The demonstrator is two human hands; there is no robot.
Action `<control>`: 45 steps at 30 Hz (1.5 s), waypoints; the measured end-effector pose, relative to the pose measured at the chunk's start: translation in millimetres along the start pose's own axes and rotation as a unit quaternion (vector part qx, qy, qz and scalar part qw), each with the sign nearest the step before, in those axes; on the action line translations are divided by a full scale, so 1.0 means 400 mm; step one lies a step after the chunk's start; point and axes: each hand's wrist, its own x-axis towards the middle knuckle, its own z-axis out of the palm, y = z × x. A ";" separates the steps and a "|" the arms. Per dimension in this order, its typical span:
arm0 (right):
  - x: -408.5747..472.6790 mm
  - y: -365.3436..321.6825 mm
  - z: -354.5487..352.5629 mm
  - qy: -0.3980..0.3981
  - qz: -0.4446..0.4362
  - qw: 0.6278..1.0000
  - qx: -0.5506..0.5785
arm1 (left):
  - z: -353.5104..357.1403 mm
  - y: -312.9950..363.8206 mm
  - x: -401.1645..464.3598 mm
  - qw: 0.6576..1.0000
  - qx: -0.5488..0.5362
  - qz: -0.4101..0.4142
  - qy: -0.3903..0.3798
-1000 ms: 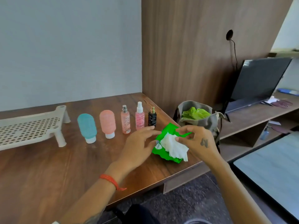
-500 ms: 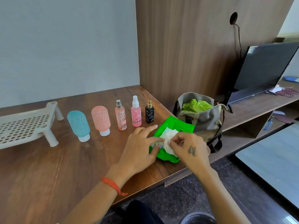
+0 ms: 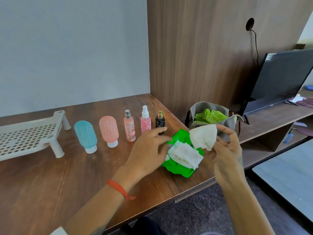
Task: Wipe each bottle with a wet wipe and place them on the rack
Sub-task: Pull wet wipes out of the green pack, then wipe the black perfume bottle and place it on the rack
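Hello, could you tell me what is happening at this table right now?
A person is getting ready to clean bottles. The right hand holds a wet wipe just above the open green wipe pack, while the left hand steadies the pack. Five bottles stand in a row on the wooden table, from the blue bottle to the black bottle. The white rack holds nothing yet.
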 end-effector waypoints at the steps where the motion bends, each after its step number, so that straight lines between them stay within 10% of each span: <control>1: 0.000 0.003 0.002 -0.018 0.006 1.000 0.012 | -0.010 0.003 0.022 1.000 -0.008 -0.007 0.017; 23: -0.002 0.074 0.033 -0.082 0.101 0.991 -0.003 | 0.027 -0.030 0.231 0.983 0.008 -0.179 0.044; 45: -0.126 0.089 0.184 -0.173 0.022 0.984 -0.025 | -0.222 -0.088 -0.081 0.970 -0.094 -0.203 0.094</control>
